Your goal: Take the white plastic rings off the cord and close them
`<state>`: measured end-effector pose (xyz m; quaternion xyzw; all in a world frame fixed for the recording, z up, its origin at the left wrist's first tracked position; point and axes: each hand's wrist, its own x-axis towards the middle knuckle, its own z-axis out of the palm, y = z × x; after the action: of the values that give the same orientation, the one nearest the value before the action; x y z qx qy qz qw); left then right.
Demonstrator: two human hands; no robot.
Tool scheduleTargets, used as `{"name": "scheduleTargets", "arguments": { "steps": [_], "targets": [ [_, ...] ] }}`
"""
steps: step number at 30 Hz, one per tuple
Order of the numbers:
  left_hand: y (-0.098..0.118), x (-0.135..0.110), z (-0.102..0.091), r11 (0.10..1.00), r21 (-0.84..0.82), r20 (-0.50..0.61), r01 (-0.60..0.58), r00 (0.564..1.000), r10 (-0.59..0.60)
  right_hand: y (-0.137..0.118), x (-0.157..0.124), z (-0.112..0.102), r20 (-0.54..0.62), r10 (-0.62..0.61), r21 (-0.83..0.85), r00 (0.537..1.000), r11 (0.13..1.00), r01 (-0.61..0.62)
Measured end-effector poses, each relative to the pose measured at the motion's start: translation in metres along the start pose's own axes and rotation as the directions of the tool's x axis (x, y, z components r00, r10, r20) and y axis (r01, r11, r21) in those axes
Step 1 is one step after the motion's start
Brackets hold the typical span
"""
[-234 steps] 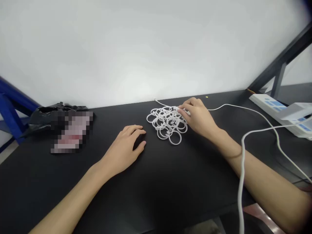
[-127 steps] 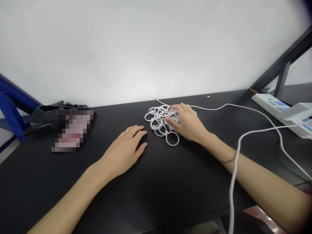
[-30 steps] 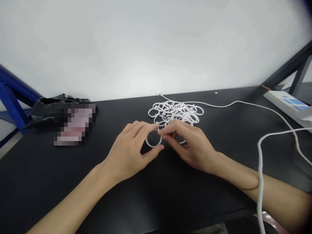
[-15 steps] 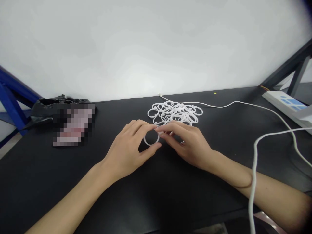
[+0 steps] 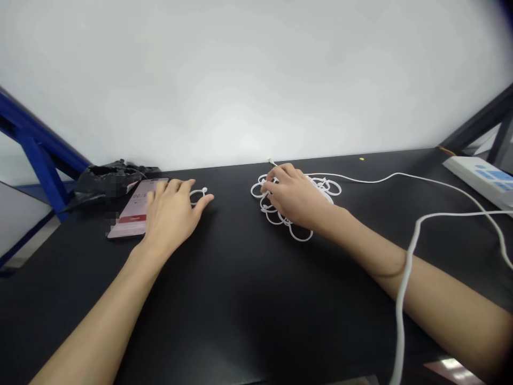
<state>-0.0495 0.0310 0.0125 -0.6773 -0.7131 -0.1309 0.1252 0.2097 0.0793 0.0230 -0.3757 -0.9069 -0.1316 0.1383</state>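
My left hand (image 5: 170, 214) has its fingers spread and thumb apart, partly over the phone (image 5: 130, 211). Between its thumb and forefinger lies a single thin white loop with a small knob (image 5: 204, 190), looking like a closed plastic tie; part of it is behind the hand. My right hand (image 5: 294, 195) reaches over a tangled pile of similar white loops (image 5: 300, 235) in the middle of the table. Its fingers are bent down and somewhat apart, touching the pile, and nothing is seen gripped in them. The hand covers much of the pile.
A crumpled black plastic bag (image 5: 100, 182) lies behind the phone. A white cable (image 5: 364, 181) runs along the back to the right, and another white cord (image 5: 411, 251) hangs across my right forearm. A white box (image 5: 476, 176) stands at the right edge of the black table (image 5: 224, 299).
My hands have parted. The left moved left with the loop both hands were at and its fingers spread. The right went back onto the pile of loops.
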Motion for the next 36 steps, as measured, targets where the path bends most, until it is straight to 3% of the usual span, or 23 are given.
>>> {"name": "scheduleTargets", "arguments": {
  "steps": [5, 8, 11, 13, 16, 19, 21, 27, 30, 32, 33, 36],
  "targets": [
    [0.013, -0.004, -0.006, 0.999, -0.034, -0.017, -0.012, 1.000, 0.011, 0.009, 0.003, 0.003, 0.030, -0.022, -0.016, 0.999, 1.000, 0.022],
    [0.026, -0.008, -0.011, 0.992, -0.117, -0.024, -0.048, 0.999, 0.045, 0.012, 0.001, 0.005, -0.030, -0.033, 0.011, 0.999, 0.999, 0.033],
    [0.038, -0.012, -0.018, 0.943, -0.323, -0.006, -0.076, 0.997, 0.078, 0.007, -0.003, 0.001, -0.156, -0.054, 0.037, 0.986, 0.997, 0.061],
    [0.044, -0.015, -0.023, 0.847, -0.530, 0.071, -0.023, 0.995, 0.072, -0.002, -0.008, -0.005, -0.250, -0.090, 0.055, 0.964, 0.993, 0.107],
    [0.051, -0.018, -0.027, 0.580, -0.802, 0.231, 0.143, 0.969, 0.082, -0.016, -0.020, -0.017, -0.316, -0.168, 0.072, 0.934, 0.977, 0.201],
    [0.055, -0.020, -0.030, 0.328, -0.919, 0.285, 0.219, 0.943, 0.170, -0.025, -0.033, -0.024, -0.310, -0.254, 0.051, 0.916, 0.958, 0.283],
    [0.057, -0.021, -0.031, 0.280, -0.932, 0.294, 0.228, 0.930, 0.220, -0.026, -0.039, -0.026, -0.311, -0.281, 0.038, 0.908, 0.951, 0.307],
    [0.058, -0.024, -0.038, 0.364, -0.917, 0.282, 0.163, 0.910, 0.303, -0.025, -0.044, -0.024, -0.367, -0.248, 0.006, 0.897, 0.963, 0.268],
    [0.059, -0.026, -0.037, 0.488, -0.871, 0.214, 0.057, 0.938, 0.274, -0.025, -0.045, -0.023, -0.400, -0.140, 0.136, 0.906, 0.968, 0.210],
    [0.059, -0.027, -0.034, 0.592, -0.795, 0.056, -0.128, 0.958, 0.282, -0.025, -0.047, -0.023, -0.412, 0.015, 0.297, 0.911, 0.947, 0.119],
    [0.059, -0.028, -0.031, 0.635, -0.730, -0.049, -0.251, 0.947, 0.319, -0.025, -0.047, -0.023, -0.400, 0.093, 0.372, 0.912, 0.926, 0.069],
    [0.061, -0.031, -0.023, 0.683, -0.491, -0.265, -0.541, 0.839, 0.475, -0.025, -0.050, -0.023, -0.328, 0.200, 0.489, 0.923, 0.872, -0.015]
  ]
}}
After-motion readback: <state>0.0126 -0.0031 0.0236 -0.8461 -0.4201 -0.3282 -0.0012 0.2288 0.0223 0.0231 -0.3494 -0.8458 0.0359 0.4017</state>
